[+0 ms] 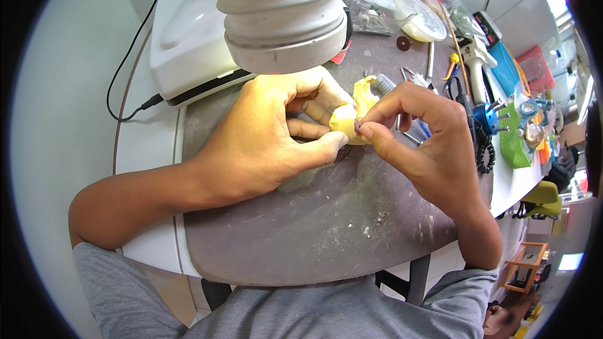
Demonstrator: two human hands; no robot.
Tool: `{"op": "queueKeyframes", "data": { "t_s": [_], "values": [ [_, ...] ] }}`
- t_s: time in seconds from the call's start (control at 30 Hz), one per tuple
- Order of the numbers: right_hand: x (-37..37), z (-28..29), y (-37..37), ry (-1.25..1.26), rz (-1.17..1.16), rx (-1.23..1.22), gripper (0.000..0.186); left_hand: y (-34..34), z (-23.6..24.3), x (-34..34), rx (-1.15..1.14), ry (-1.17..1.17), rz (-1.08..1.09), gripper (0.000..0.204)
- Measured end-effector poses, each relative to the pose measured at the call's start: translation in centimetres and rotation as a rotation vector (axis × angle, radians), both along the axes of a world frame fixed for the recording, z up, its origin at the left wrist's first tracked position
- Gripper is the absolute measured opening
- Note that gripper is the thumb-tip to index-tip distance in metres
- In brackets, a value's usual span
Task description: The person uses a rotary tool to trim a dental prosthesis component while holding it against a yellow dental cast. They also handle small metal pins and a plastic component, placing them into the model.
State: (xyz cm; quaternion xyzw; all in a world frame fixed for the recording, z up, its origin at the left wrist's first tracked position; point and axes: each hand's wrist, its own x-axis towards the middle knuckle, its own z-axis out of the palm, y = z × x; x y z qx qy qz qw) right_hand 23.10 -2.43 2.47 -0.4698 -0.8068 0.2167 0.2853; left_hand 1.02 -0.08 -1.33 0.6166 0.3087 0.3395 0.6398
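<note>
My left hand (pixel 276 132) grips a pale yellow moulded piece (pixel 342 124), looking like a dental cast, between thumb and fingers near the middle of the grey work mat (pixel 289 238). My right hand (pixel 424 141) pinches a small dark reddish piece (pixel 358 125) against the cast's right side, with thumb and forefinger closed. An uneven yellow part (pixel 364 91) shows just behind, beside a clear ridged object (pixel 383 83); whether it joins the held piece, I cannot tell. Several thin metal tools lie behind and under my right hand, partly hidden by it.
A white corrugated extraction hose (pixel 279 19) hangs overhead. Left stands a white machine (pixel 185 37) with a cable. Right are a handpiece (pixel 480 78), blue device (pixel 487 116), green perforated basket (pixel 515 144) and clear tub (pixel 418 19). Beyond are a chair (pixel 541 199) and part of a person (pixel 496 320).
</note>
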Motion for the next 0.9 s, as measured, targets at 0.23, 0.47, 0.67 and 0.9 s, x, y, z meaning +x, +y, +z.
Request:
{"op": "queueKeyframes", "data": {
  "t_s": [0.23, 0.47, 0.67, 0.9],
  "values": [
    [0.9, 0.3, 0.2, -0.034, -0.070, 0.358, 0.006, -0.2, 0.7, 0.0, 0.009, -0.006, 0.055, 0.028],
    [3.1, 0.9, -0.6, -0.213, -0.186, 0.104, 0.011, 0.6, -0.1, -0.4, 0.028, 0.025, 0.112, 0.032],
    [2.6, -0.5, -0.9, -0.377, -0.135, 0.088, 0.013, 0.1, 0.4, 0.0, 0.034, 0.105, 0.128, 0.034],
    [2.3, -1.3, -0.7, -0.304, -0.111, 0.039, 0.012, 0.0, -0.2, 0.0, 0.122, 0.125, 0.103, 0.036]
  ]
}}
